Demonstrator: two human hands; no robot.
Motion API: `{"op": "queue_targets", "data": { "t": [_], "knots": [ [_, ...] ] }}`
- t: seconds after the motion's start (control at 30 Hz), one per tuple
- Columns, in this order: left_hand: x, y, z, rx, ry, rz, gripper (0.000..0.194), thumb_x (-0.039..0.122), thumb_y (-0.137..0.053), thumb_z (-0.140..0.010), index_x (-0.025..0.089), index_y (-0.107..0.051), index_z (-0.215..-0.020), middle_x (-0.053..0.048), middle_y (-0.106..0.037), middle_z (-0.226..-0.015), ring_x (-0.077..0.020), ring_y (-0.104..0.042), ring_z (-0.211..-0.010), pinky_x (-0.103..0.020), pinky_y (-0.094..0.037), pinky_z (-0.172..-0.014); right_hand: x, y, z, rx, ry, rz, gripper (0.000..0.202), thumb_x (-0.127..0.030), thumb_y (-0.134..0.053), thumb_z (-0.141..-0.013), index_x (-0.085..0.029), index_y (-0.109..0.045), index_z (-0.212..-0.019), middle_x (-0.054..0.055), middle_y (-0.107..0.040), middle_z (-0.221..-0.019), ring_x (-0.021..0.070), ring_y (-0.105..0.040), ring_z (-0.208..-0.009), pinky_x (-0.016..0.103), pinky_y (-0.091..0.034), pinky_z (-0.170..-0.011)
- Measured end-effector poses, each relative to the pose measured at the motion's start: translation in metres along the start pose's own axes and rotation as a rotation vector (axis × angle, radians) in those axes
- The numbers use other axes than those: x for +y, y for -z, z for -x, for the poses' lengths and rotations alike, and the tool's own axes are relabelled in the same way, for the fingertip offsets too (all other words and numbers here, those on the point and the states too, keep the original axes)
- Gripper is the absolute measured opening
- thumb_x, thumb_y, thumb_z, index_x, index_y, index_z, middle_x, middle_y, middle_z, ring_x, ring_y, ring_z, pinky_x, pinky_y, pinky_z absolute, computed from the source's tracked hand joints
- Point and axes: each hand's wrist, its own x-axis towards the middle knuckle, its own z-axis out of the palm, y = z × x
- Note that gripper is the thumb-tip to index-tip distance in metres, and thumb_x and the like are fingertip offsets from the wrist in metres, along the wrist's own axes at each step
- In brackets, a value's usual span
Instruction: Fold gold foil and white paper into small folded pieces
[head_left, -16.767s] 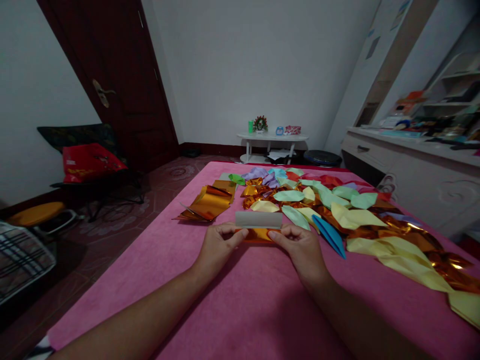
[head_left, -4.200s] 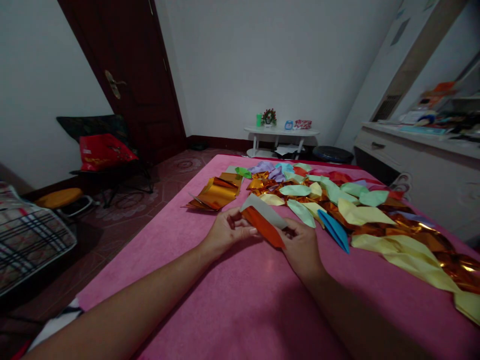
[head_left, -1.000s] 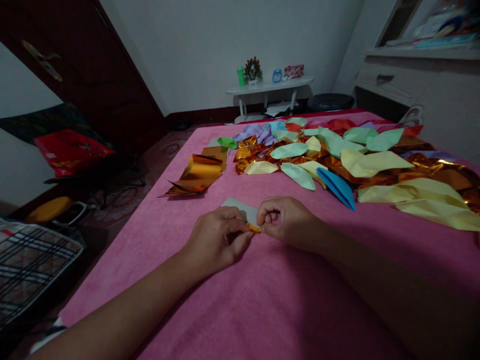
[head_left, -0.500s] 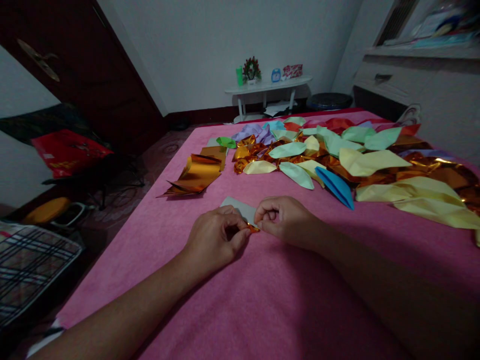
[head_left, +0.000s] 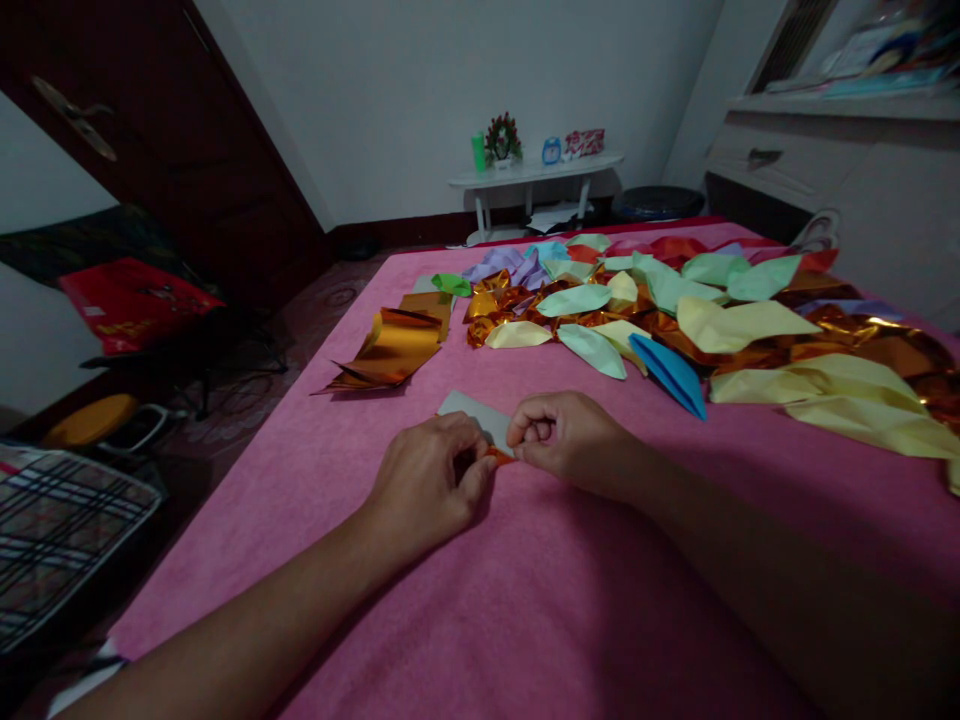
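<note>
The blue folded paper [head_left: 671, 375] lies on the pink cloth [head_left: 577, 590], its nearer tip pointing toward the person's side. Left of it and closer to the person is the foil sheet [head_left: 466, 406], grey face up, with a strip of orange along its near edge. The left hand [head_left: 431, 465] grasps that edge between thumb and fingers, hiding part of the sheet. The right hand [head_left: 570, 445], between the sheet's middle and the blue paper, has its fingers curled in, thumb and forefinger pinched at the sheet's near right end. It stays clear of the blue paper.

Left of the blue paper, past the left hand, sits a loose gold foil stack [head_left: 394, 348] with its edges curling up. Just left of the blue paper lies a pale green leaf-shaped piece [head_left: 592, 350]. To its right is a long yellow paper [head_left: 832, 385], beyond the right forearm. Behind it spreads a crowded heap of crumpled gold foil [head_left: 510, 300] and coloured pieces, many overlapping.

Well beyond the blue paper stands a white desk [head_left: 461, 183] with a green cup [head_left: 478, 152], a flower arrangement [head_left: 503, 137] and a blue clock [head_left: 552, 151]. Far to its left, a red bag [head_left: 135, 305] rests on a chair.
</note>
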Motion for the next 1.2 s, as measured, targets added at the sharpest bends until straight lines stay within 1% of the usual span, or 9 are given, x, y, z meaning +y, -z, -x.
{"op": "queue_targets", "data": {
  "t": [0.13, 0.23, 0.33, 0.53, 0.63, 0.8, 0.93, 1.03, 1.2],
  "knots": [
    [0.0002, 0.0004, -0.0004, -0.014, 0.031, 0.013, 0.009, 0.020, -0.055, -0.080, 0.018, -0.058, -0.072, 0.000, -0.060, -0.075, -0.0153, -0.054, -0.070, -0.027, -0.039, -0.063, 0.0000, -0.0013, -0.0009, 0.013, -0.011, 0.010, 0.008, -0.015, -0.060, -0.067, -0.019, -0.066, -0.070, -0.004, -0.052, -0.054, 0.0086, -0.043, -0.049, 0.022, -0.026, -0.045],
    [-0.0007, 0.0002, -0.0018, -0.021, 0.045, 0.026, 0.014, 0.018, -0.053, -0.081, 0.017, -0.060, -0.069, -0.002, -0.059, -0.084, -0.0147, -0.054, -0.074, -0.027, -0.041, -0.067, -0.0006, -0.0019, -0.0011, 0.029, -0.008, 0.024, 0.008, -0.015, -0.060, -0.067, -0.019, -0.067, -0.069, -0.004, -0.052, -0.055, 0.0085, -0.042, -0.049, 0.022, -0.026, -0.045],
    [-0.0020, -0.0008, -0.0032, -0.004, 0.047, 0.042, 0.015, 0.018, -0.055, -0.080, 0.016, -0.061, -0.067, -0.003, -0.058, -0.091, -0.0143, -0.054, -0.076, -0.027, -0.042, -0.067, -0.0015, -0.0016, -0.0005, 0.031, -0.009, 0.037, 0.008, -0.014, -0.060, -0.067, -0.019, -0.067, -0.069, -0.004, -0.052, -0.055, 0.0087, -0.042, -0.050, 0.022, -0.026, -0.045],
    [-0.0026, -0.0028, -0.0049, 0.016, 0.042, 0.050, 0.020, 0.019, -0.058, -0.080, 0.015, -0.059, -0.060, -0.004, -0.057, -0.086, -0.0125, -0.052, -0.069, -0.026, -0.042, -0.060, -0.0013, -0.0018, -0.0001, 0.022, 0.006, 0.043, 0.009, -0.015, -0.059, -0.067, -0.019, -0.067, -0.070, -0.003, -0.055, -0.056, 0.0096, -0.045, -0.051, 0.022, -0.028, -0.046],
    [-0.0035, -0.0031, -0.0052, 0.023, 0.031, 0.062, 0.020, 0.019, -0.059, -0.080, 0.015, -0.058, -0.060, -0.004, -0.057, -0.086, -0.0123, -0.052, -0.069, -0.026, -0.041, -0.058, -0.0004, -0.0019, 0.0003, 0.020, 0.008, 0.048, 0.009, -0.015, -0.059, -0.067, -0.019, -0.067, -0.070, -0.003, -0.055, -0.056, 0.0097, -0.045, -0.051, 0.022, -0.028, -0.046],
    [-0.0036, -0.0029, -0.0020, 0.035, -0.034, 0.121, 0.018, 0.016, -0.060, -0.079, 0.015, -0.059, -0.062, -0.004, -0.058, -0.088, -0.0125, -0.054, -0.072, -0.026, -0.043, -0.061, 0.0001, -0.0012, 0.0005, 0.018, 0.015, 0.061, 0.010, -0.014, -0.058, -0.067, -0.019, -0.067, -0.070, -0.003, -0.054, -0.056, 0.0092, -0.045, -0.050, 0.022, -0.027, -0.046],
    [-0.0016, -0.0031, 0.0016, 0.049, -0.081, 0.107, 0.011, 0.014, -0.060, -0.079, 0.016, -0.063, -0.069, -0.004, -0.060, -0.090, -0.0137, -0.055, -0.075, -0.026, -0.043, -0.064, -0.0004, -0.0007, -0.0008, 0.010, 0.031, 0.070, 0.012, -0.012, -0.057, -0.066, -0.019, -0.067, -0.069, -0.004, -0.053, -0.055, 0.0087, -0.044, -0.050, 0.022, -0.026, -0.047],
    [-0.0022, -0.0024, 0.0010, 0.043, -0.062, 0.104, 0.013, 0.014, -0.059, -0.080, 0.016, -0.064, -0.068, -0.004, -0.060, -0.085, -0.0139, -0.054, -0.073, -0.026, -0.043, -0.064, -0.0008, -0.0005, -0.0011, 0.007, 0.028, 0.071, 0.012, -0.012, -0.057, -0.067, -0.019, -0.067, -0.070, -0.004, -0.053, -0.056, 0.0086, -0.044, -0.051, 0.022, -0.026, -0.047],
    [-0.0044, -0.0008, -0.0033, 0.013, 0.000, 0.093, 0.018, 0.014, -0.056, -0.081, 0.016, -0.062, -0.065, -0.004, -0.059, -0.079, -0.0141, -0.055, -0.072, -0.027, -0.044, -0.064, -0.0009, -0.0003, -0.0007, 0.009, 0.033, 0.065, 0.010, -0.014, -0.058, -0.068, -0.019, -0.067, -0.070, -0.004, -0.053, -0.056, 0.0090, -0.044, -0.051, 0.022, -0.026, -0.047]
  ]
}}
